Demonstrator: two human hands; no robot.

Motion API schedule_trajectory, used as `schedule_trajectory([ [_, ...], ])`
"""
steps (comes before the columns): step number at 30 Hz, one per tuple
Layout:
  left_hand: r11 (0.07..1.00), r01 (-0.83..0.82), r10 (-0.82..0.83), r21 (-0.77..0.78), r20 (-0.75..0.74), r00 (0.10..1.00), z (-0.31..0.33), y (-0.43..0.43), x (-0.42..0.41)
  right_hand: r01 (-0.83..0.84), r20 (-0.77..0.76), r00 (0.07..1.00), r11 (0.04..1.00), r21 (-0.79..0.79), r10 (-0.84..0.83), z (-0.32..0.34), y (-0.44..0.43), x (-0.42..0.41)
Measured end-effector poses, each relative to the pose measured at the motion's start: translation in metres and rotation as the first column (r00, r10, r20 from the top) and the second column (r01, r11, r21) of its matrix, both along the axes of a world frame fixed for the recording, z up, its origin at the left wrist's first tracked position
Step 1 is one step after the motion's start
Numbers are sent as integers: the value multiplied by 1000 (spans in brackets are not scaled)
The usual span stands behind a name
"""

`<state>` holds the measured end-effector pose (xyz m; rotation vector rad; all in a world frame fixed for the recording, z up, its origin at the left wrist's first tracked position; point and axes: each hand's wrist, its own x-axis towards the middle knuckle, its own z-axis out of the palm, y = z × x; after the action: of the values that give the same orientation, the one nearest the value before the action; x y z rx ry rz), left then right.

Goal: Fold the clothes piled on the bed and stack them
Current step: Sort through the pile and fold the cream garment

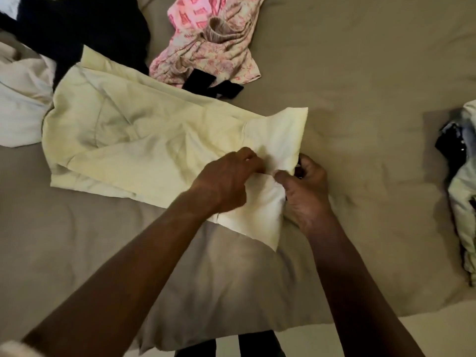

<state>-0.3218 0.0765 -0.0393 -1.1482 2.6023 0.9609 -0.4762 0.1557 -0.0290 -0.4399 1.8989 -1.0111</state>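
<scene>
**Q:** What is covering the bed (360,73)?
**A:** A pale yellow garment (144,135) is lying spread on the bedcover. It is running from a black garment (85,29) at upper left down toward the person.
**Q:** How is it likely handling?
**A:** Probably light, soft and limp. It is creasing freely, so taking hold at a hem or corner seems wisest.
**Q:** And the hands?
**A:** The left hand (226,181) and right hand (306,191) are both pinching its near end, with fingers curled into the cloth.

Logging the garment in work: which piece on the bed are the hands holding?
The yellow garment: left hand and right hand grip its near end. The pink top, black cloth and white cloth lie untouched.
</scene>
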Motion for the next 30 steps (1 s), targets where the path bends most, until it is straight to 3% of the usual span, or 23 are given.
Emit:
schedule_trajectory([
  [2, 987, 132, -105, -93, 250, 963, -4, -18, 5, 28, -3, 1000, 1000, 14, -28, -3, 2, -7],
  [4, 978, 117, -62, -175, 293, 954, -5, -25, 15, 64, 19, 998, 997, 31, -64, -8, 6, -14],
  [7, 981, -145, 153, -128, 53, 987, -10, -19, 27, 116, 81, 989, 991, 66, -121, -13, 12, -19],
  [9, 945, -327, 324, -26, -78, 943, -16, -11, 31, 151, 126, 979, 986, 69, -159, -15, 14, -18],
  [12, 867, -498, 496, 28, -162, 853, -20, 1, 35, 181, 105, 977, 981, 65, -187, -5, 12, -14],
  [13, 819, -562, 574, 117, -189, 797, -16, 5, 35, 190, 77, 978, 980, 53, -194, 1, 8, -10],
  [15, 660, -609, 734, 441, -206, 647, -1, 7, 34, 188, -10, 982, 982, 16, -188, 15, -3, 3],
  [17, 439, -484, 837, 757, -149, 526, 16, 5, 35, 151, -86, 984, 988, -32, -154, 30, -17, 27],
  [20, 266, -314, 862, 911, -79, 500, 37, -7, 49, 66, -95, 993, 993, -101, -76, 46, -42, 82],
  [23, 243, -320, 878, 916, -67, 474, 33, -30, 72, -72, 24, 997, 990, -119, 76, 45, -63, 132],
  [25, 246, -430, 880, 869, -13, 475, 14, -47, 90, -30, 67, 997, 990, -135, 40, 37, -70, 151],
  [28, 344, -646, 872, 681, 24, 490, -13, -69, 111, 141, -186, 971, 987, -76, -153, 12, -71, 145],
  [30, 436, -647, 852, 625, -55, 521, -23, -75, 119, 201, -279, 946, 974, 105, -165, -10, -68, 128],
])
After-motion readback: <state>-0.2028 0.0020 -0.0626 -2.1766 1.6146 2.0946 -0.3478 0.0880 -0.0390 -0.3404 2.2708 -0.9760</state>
